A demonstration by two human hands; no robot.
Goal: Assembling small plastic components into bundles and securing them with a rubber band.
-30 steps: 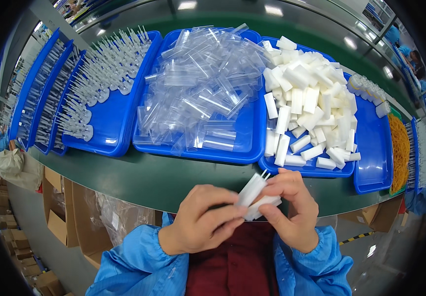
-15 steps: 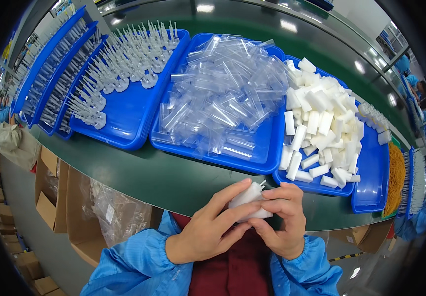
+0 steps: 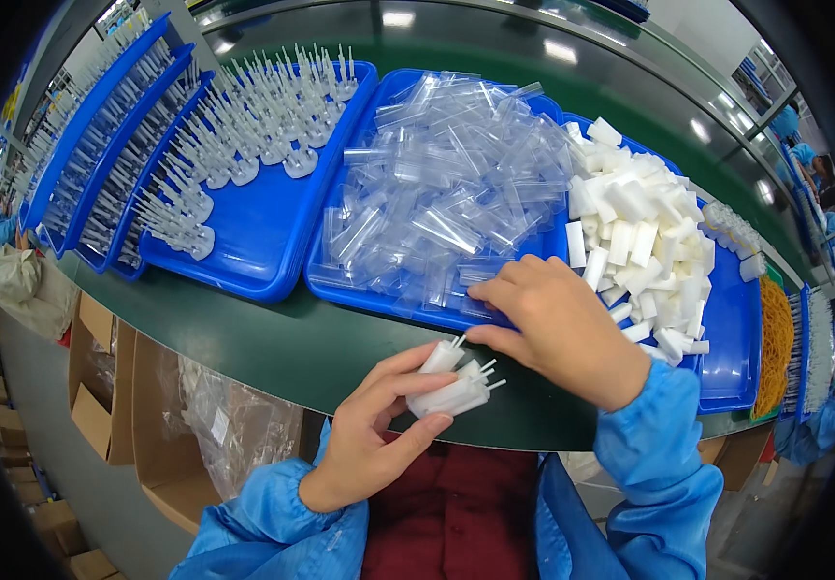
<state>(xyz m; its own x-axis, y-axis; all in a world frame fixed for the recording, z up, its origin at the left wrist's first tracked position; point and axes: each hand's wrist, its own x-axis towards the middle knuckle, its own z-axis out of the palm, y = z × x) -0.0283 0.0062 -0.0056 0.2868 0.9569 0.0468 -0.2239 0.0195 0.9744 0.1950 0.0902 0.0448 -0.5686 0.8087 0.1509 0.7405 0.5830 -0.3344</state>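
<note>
Left hand: the left hand (image 3: 369, 440) is curled in a closed grip around a small bundle of white sticks (image 3: 453, 385), thumb beneath, fingers over the top; thin pins poke out of the bundle's far end toward 1 o'clock.
Right hand: the right hand (image 3: 558, 324) lies palm down with no full grip; its fingers are spread loosely, thumb tip touching the top of the bundle, fingertips resting on clear tubes at the near rim of the middle tray. Whether it has pinched a tube I cannot tell.
Bundle: held above the near edge of the green bench (image 3: 273, 338), just at 7 o'clock from the right hand.
Middle tray: blue tray (image 3: 340, 285) heaped with clear tubes (image 3: 446, 193), at 12 o'clock from the bundle.
Right tray: blue tray (image 3: 732, 338) piled with white blocks (image 3: 645, 232), at 2 o'clock.
Left tray: blue tray (image 3: 263, 222) with white pin pieces (image 3: 244, 145) standing on round bases, at 10 o'clock; more blue trays beyond it.
Sleeves: both forearms in blue sleeves (image 3: 654, 445).
Below the bench: cardboard boxes (image 3: 99, 387) and a clear bag at 8 o'clock.
</note>
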